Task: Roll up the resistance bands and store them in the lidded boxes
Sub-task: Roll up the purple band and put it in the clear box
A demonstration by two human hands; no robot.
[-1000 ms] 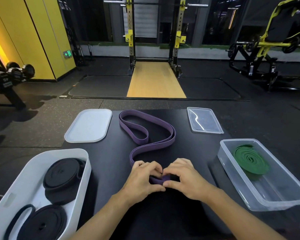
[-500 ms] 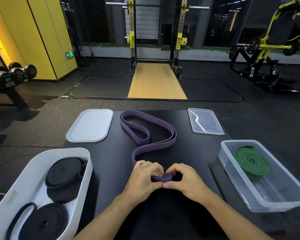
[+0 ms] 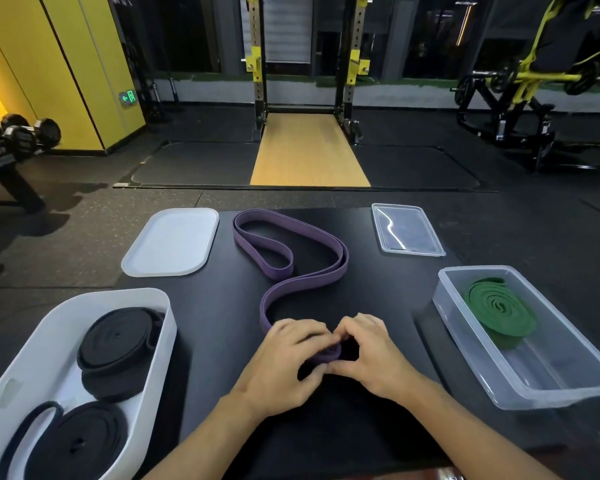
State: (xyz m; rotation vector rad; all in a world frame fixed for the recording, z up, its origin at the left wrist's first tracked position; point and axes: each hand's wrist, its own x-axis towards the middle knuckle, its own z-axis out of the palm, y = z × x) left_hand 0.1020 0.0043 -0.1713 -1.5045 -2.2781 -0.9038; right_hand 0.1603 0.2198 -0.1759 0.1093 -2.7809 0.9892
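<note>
Nearby, purple band (image 3: pixel 343 261), white lid (image 3: pixel 172 242), dumbbells (image 3: pixel 25 136)

Purple band (image 3: pixel 309 271), green band (image 3: pixel 499 311)

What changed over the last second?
Left hand and right hand keep pinching the near end of the purple rubber resistance band; the coil between them looks slightly fuller. Nothing grabbed or released. Unchanged: loose purple loops, green rolled band in clear plastic box, black rolled bands in white plastic tub, white lid, clear lid.

Dim gym, yellow glow left, glare on clear lid (image 3: pixel 406 229), edges warped
</note>
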